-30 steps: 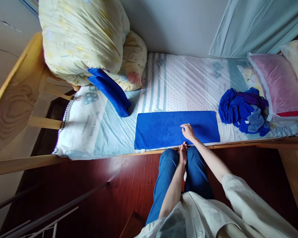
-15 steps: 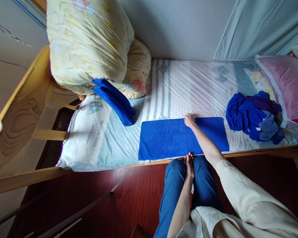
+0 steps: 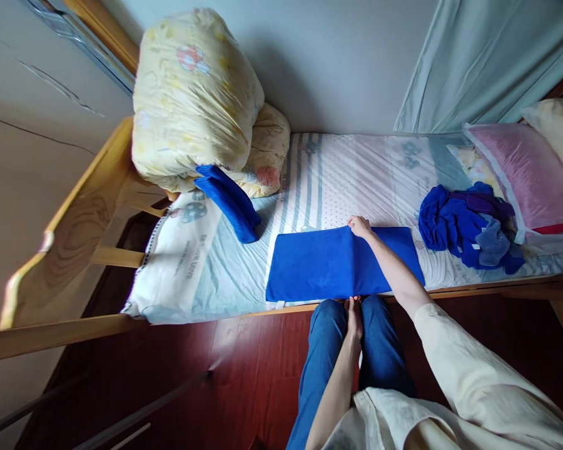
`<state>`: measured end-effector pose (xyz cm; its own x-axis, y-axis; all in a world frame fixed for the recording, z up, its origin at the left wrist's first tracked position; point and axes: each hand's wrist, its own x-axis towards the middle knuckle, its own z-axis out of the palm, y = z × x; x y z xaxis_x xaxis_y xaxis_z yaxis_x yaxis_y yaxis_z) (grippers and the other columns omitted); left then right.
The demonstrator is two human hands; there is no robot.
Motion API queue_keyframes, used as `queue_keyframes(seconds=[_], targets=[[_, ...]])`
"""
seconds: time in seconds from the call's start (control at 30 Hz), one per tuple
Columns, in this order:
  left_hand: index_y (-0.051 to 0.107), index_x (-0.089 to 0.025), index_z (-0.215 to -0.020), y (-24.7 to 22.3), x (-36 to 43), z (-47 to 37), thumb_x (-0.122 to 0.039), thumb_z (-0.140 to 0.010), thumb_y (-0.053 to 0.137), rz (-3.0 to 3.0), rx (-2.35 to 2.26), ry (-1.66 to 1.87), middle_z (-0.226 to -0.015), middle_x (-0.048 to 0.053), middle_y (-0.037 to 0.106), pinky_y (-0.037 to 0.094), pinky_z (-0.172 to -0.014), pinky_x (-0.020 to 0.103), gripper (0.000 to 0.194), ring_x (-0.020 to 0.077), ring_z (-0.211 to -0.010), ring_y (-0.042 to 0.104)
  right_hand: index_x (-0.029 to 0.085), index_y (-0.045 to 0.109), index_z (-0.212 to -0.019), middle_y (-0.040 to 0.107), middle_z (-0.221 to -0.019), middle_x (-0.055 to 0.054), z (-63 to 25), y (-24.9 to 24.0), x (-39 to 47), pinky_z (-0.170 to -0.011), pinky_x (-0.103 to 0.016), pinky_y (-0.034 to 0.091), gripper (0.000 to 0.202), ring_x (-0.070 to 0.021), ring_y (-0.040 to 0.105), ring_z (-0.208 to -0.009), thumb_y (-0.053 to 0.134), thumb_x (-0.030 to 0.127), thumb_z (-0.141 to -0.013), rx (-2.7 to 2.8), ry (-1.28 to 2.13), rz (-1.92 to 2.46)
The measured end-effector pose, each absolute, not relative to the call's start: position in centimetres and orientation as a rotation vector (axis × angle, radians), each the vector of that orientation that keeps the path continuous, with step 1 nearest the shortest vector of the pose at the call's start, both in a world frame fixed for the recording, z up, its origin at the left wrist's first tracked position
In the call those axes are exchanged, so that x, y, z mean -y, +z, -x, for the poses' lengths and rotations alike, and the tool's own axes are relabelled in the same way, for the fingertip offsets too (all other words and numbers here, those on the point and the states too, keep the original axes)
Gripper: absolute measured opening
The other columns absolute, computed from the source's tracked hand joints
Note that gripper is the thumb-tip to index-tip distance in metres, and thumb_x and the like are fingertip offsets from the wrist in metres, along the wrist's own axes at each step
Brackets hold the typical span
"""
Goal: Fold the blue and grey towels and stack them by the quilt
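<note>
At the near edge of the bed, between our denim-covered knees (image 3: 327,319), our left hand (image 3: 354,319) has its fingers gathered closed on the near edge of a blue towel (image 3: 309,265); how firmly, we cannot tell. Straight across from it, our right hand (image 3: 360,226) pinches the far edge, fingers drawn together with no visible gap. The towel lies flat and rectangular, its long axis left to right along the wooden bed rail (image 3: 300,309); a raised crease runs near to far between our hands, close to its middle. Its pile looks soft and matte, with a small white tag (image 3: 280,305) at the near left corner. To the right sits a crumpled heap of blue and purple cloths (image 3: 455,222), beside a pink, sheeny pillow (image 3: 520,175). Farther left, a long folded blue towel bundle (image 3: 232,209) touches a puffy, yellow-patterned quilt (image 3: 197,106).
</note>
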<state>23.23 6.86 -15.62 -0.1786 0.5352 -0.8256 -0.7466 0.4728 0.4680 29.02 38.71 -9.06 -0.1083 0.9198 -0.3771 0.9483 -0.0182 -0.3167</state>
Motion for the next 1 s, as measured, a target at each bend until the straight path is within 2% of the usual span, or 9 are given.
queue_keyframes(seconds=[0.17, 0.27, 0.33, 0.43, 0.5, 0.6, 0.77, 0.87, 1.0], targets=[[0.066, -0.035, -0.077, -14.0, -4.4, -21.8, -0.056, -0.066, 0.087, 0.066, -1.222, 1.152, -0.1, 0.007, 0.072, 0.052, -0.112, 0.033, 0.031, 0.0287, -0.13, 0.068, 0.027, 0.075, -0.11, 0.08, -0.109, -0.002, -30.8, -4.5, -37.2, -0.101, -0.033, 0.047, 0.025, -0.0215, 0.069, -0.111, 0.057, 0.014, -0.097, -2.261, -0.845, -2.159], [0.067, -0.032, -0.076, -12.9, -3.1, -20.8, -0.061, -0.06, 0.091, -0.062, -1.197, 1.206, -0.098, 0.007, 0.071, 0.053, -0.108, 0.035, 0.041, 0.0283, -0.12, 0.072, 0.025, 0.076, -0.102, 0.081, -0.099, -0.002, -31.9, -1.9, -35.8, -0.094, -0.032, 0.052, 0.023, -0.0211, 0.073, -0.098, 0.059, 0.014, -0.092, -2.366, -1.014, -2.242], [0.065, -0.027, -0.076, -11.9, -2.9, -20.0, -0.065, -0.057, 0.092, -0.157, -1.184, 1.263, -0.09, 0.004, 0.069, 0.054, -0.105, 0.036, 0.05, 0.0251, -0.106, 0.074, 0.024, 0.075, -0.095, 0.08, -0.094, -0.003, -32.5, -0.1, -34.9, -0.089, -0.031, 0.055, 0.019, -0.0204, 0.074, -0.092, 0.06, 0.015, -0.089, -2.452, -1.147, -2.293], [0.062, -0.021, -0.074, -9.4, -4.1, -17.9, -0.067, -0.056, 0.092, -0.266, -1.186, 1.382, -0.077, -0.002, 0.062, 0.055, -0.097, 0.032, 0.057, 0.0166, -0.085, 0.068, 0.022, 0.071, -0.087, 0.079, -0.089, -0.004, -33.7, 2.8, -33.8, -0.086, -0.032, 0.056, 0.01, -0.02, 0.073, -0.088, 0.062, 0.019, -0.086, -2.562, -1.323, -2.417], [0.061, -0.021, -0.074, -7.0, -5.8, -15.8, -0.067, -0.058, 0.091, -0.317, -1.205, 1.471, -0.074, -0.003, 0.06, 0.054, -0.092, 0.03, 0.058, 0.0154, -0.082, 0.065, 0.022, 0.069, -0.083, 0.078, -0.087, -0.005, -34.7, 5.0, -33.1, -0.086, -0.034, 0.057, 0.003, -0.0205, 0.072, -0.086, 0.066, 0.024, -0.084, -2.614, -1.43, -2.501], [0.061, -0.021, -0.075, -2.6, -9.2, -12.0, -0.068, -0.062, 0.087, -0.471, -1.193, 1.584, -0.08, 0.0, 0.064, 0.053, -0.091, 0.031, 0.055, 0.0173, -0.088, 0.065, 0.023, 0.069, -0.082, 0.077, -0.087, -0.006, -36.6, 8.3, -31.7, -0.088, -0.036, 0.057, 0.015, -0.0219, 0.071, -0.087, 0.078, 0.035, -0.08, -2.721, -1.635, -2.525], [0.061, -0.021, -0.077, 5.8, -15.5, -6.8, -0.063, -0.07, 0.085, -0.782, -1.141, 1.656, -0.08, 0.0, 0.064, 0.053, -0.08, 0.028, 0.049, 0.0154, -0.082, 0.062, 0.023, 0.072, -0.083, 0.077, -0.085, -0.005, -39.7, 13.2, -28.1, -0.082, -0.035, 0.055, 0.038, -0.0216, 0.07, -0.089, 0.091, 0.051, -0.066, -2.698, -2.092, -2.493], [0.062, -0.021, -0.081, 10.3, -18.3, -5.3, -0.059, -0.074, 0.083, -0.89, -1.188, 1.672, -0.077, 0.0, 0.062, 0.05, -0.071, 0.026, 0.043, 0.0147, -0.076, 0.061, 0.023, 0.075, -0.086, 0.077, -0.082, -0.003, -41.3, 15.3, -25.5, -0.076, -0.032, 0.052, 0.041, -0.0183, 0.069, -0.082, 0.097, 0.044, -0.058, -2.51, -2.402, -2.413], [0.066, -0.021, -0.086, 14.5, -20.5, -5.0, -0.056, -0.072, 0.085, -1.028, -1.198, 1.662, -0.076, 0.0, 0.063, 0.045, -0.065, 0.025, 0.043, 0.0138, -0.071, 0.058, 0.021, 0.078, -0.09, 0.076, -0.081, -0.001, -43.2, 17.2, -21.7, -0.073, -0.03, 0.05, 0.046, -0.0145, 0.066, -0.076, 0.101, 0.032, -0.052, -2.292, -2.734, -2.178]])
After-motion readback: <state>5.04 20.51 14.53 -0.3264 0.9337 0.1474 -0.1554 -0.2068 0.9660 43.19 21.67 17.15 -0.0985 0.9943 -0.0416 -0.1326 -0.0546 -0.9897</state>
